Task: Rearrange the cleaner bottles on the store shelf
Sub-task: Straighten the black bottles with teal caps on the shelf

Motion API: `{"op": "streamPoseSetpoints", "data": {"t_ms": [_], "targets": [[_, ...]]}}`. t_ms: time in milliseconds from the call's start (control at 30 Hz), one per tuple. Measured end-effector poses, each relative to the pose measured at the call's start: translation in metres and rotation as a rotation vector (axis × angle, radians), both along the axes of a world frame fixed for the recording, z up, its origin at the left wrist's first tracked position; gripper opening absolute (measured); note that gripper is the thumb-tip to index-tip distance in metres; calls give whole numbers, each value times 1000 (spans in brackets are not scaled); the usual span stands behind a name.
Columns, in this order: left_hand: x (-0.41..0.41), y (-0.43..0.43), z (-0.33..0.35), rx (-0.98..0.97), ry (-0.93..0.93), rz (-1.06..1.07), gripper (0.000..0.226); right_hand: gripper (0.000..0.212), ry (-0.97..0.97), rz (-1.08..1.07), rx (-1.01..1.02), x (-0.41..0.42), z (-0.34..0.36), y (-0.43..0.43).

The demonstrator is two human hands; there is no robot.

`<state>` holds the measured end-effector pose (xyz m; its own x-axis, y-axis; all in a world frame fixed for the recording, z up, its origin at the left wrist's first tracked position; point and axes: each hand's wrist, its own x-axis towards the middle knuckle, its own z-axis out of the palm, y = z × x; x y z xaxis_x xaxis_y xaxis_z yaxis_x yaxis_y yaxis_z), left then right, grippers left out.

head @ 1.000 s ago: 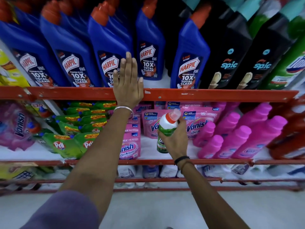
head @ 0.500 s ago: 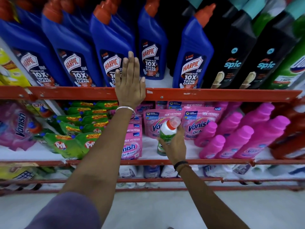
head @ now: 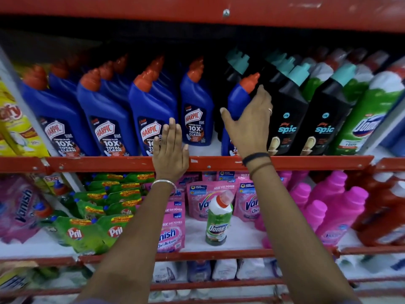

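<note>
A row of blue Harpic bottles (head: 105, 119) with orange caps fills the left of the upper shelf. One blue Harpic bottle (head: 237, 97) stands apart to the right, against the black Spic bottles (head: 287, 115). My right hand (head: 249, 126) wraps around it, thumb on its left side and fingers behind its neck. My left hand (head: 169, 154) lies flat and open on the red shelf rail (head: 87, 164), fingertips against a Harpic label. A small green Domex bottle (head: 218, 222) stands upright and alone on the lower shelf, between my arms.
Large green Domex bottles (head: 368, 119) stand at the upper shelf's right end. Below are Pril pouches (head: 87, 229), pink Vanish pouches (head: 201, 200), pink bottles (head: 339, 207) and red bottles (head: 385, 216). A gap lies between the two nearest Harpic bottles.
My right hand let go of the small Domex bottle on the lower shelf and rose to the blue Harpic bottle beside the Spic bottles. The view tilted upward. My left hand stayed on the rail.
</note>
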<state>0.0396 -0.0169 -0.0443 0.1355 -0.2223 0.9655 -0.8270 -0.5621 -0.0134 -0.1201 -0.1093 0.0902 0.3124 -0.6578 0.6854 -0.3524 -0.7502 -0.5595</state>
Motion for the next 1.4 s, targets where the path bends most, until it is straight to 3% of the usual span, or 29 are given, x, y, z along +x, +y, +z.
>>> {"op": "streamPoseSetpoints", "data": {"t_ms": [100, 300, 567, 1000, 1067, 1167, 1267, 1400], "targets": [[0, 0, 0, -1, -13, -6, 68, 69, 179, -119, -39, 9, 5, -10], [3, 0, 1, -15, -34, -29, 70, 55, 75, -69, -29, 11, 6, -5], [4, 1, -1, 3, -19, -49, 58, 54, 36, 26, -85, 44, 8, 27], [3, 2, 0, -10, 11, -74, 58, 74, 94, 106, -102, 52, -4, 40], [2, 2, 0, -5, 10, -71, 58, 74, 27, 131, -64, 37, -4, 37], [3, 1, -1, -7, 11, -54, 59, 51, -305, 113, -114, -2, 3, 24], [3, 0, -3, -11, 15, -47, 60, 37, -561, -48, -192, -46, 17, -16], [3, -1, -3, -22, 29, -32, 60, 64, -414, -313, -45, -85, 31, -84]]}}
